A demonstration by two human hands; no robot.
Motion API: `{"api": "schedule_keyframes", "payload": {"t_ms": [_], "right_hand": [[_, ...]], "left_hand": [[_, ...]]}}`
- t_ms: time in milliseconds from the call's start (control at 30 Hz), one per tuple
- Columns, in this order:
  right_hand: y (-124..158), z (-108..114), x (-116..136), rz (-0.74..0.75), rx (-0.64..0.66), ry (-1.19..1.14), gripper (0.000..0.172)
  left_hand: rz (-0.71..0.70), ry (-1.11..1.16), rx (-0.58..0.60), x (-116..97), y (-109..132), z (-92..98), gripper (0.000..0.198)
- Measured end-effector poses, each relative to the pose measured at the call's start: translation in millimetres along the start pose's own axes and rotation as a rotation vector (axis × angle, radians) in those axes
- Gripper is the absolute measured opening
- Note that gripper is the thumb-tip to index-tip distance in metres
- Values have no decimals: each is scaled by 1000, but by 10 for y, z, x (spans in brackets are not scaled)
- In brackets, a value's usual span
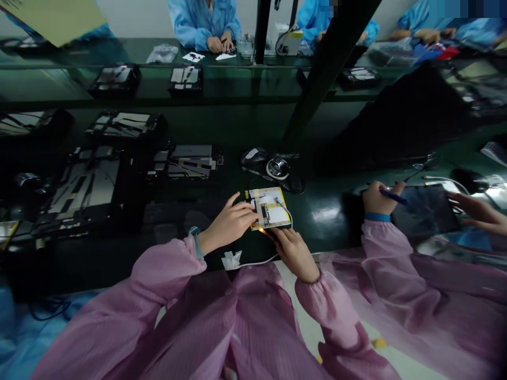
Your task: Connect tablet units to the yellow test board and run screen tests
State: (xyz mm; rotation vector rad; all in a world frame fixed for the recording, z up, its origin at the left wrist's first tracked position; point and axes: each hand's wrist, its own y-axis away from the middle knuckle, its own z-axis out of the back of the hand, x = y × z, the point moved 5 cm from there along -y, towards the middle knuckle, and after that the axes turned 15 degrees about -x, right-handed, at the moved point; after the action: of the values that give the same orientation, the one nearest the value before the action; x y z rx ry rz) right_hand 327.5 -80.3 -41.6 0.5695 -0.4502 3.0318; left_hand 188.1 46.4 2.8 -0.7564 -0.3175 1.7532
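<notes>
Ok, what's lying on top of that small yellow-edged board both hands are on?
On the board: pale tape strips, a dark patch at its centre and a thin white cable. The left hand hides its left edge, the right hand its near corner.

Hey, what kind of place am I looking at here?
Most likely an electronics assembly line. Black trays of parts are spread over a long green workbench, people in blue smocks work opposite, and the left hand and right hand are on a small flat component with yellow tape.
</notes>
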Motion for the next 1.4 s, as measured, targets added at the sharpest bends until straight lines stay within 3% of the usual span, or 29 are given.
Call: {"api": "schedule_keyframes", "payload": {"t_ms": [167, 300, 533, 767, 867, 1067, 1200, 1300, 1400], "right_hand": [[-40, -30, 52, 29, -28, -47, 40], [-39, -70, 76, 24, -92, 22, 38], [-45, -142, 189, 13, -110, 37, 30], [-34, -206, 209, -60, -99, 15, 21], [-86, -170, 182, -125, -29, -213, 27], [-203, -182, 127, -339, 318, -1059, 24], [-331, -225, 87, -403, 248, -1337, 18], [-424, -228, 94, -367, 171, -1310, 26], [-530, -154, 112, -293, -9, -1179, 29]], "left_hand": [[-19, 15, -85, -154, 56, 151, 22], [35, 84, -82, -230, 135, 196, 21], [259, 148, -58, -121, 243, 126, 18], [230, 119, -53, -115, 248, 113, 10], [223, 126, -100, -121, 260, 153, 8], [221, 186, -166, -39, 241, 197, 10], [220, 245, -134, 25, 152, 203, 5], [241, 293, -104, 54, 88, 254, 11], [327, 329, -102, 99, 61, 326, 5]]}}
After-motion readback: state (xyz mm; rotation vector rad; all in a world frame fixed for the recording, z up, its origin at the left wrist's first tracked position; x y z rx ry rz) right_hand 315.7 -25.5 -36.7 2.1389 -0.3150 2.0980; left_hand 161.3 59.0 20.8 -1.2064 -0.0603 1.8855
